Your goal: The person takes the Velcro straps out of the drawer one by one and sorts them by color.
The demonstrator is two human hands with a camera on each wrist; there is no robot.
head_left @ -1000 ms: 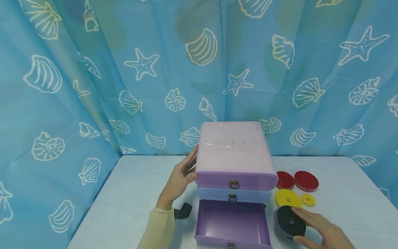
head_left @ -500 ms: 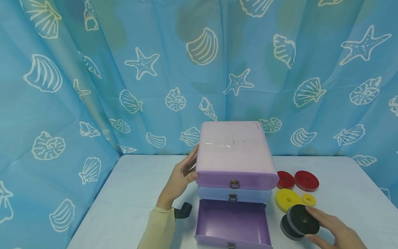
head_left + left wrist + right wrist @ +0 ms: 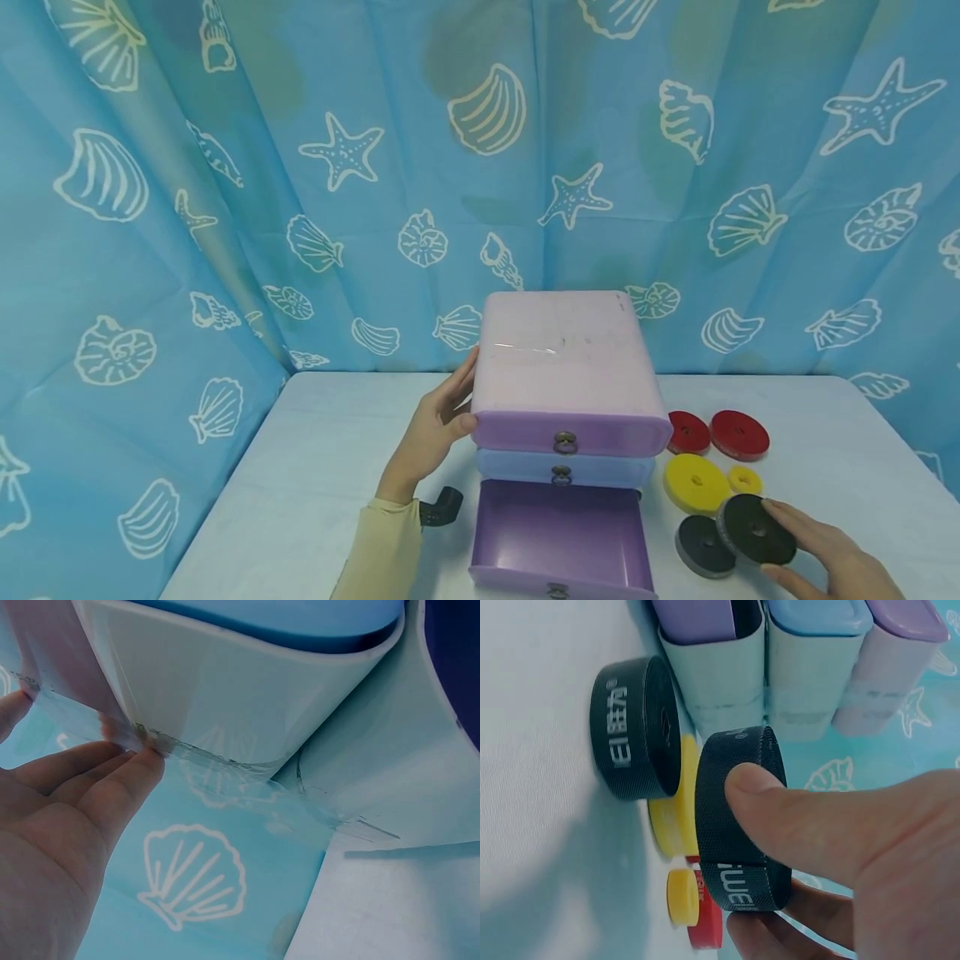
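My right hand (image 3: 832, 554) pinches a black tape roll (image 3: 757, 529) by its edge, thumb on one side and fingers on the other. White lettering runs along its woven band in the right wrist view. A second black tape roll (image 3: 705, 546) lies on the table just left of it, partly overlapped in the head view. My left hand (image 3: 427, 437) rests on the left side of a drawer unit (image 3: 566, 354), fingers extended. In the left wrist view its fingertips (image 3: 154, 750) touch clear tape on the unit's wall. The purple bottom drawer (image 3: 558, 533) is pulled out, with nothing visible inside.
Behind the black rolls lie a large yellow roll (image 3: 681, 479), a small yellow roll (image 3: 752, 487) and two red rolls (image 3: 738, 447). A black curved piece (image 3: 444, 507) shows beside my left wrist. A blue shell-print curtain (image 3: 420, 167) hangs behind the table (image 3: 247, 517).
My right hand has shifted right with the black tape roll, lifting it off the second black roll and uncovering that one. My left hand stays on the drawer unit.
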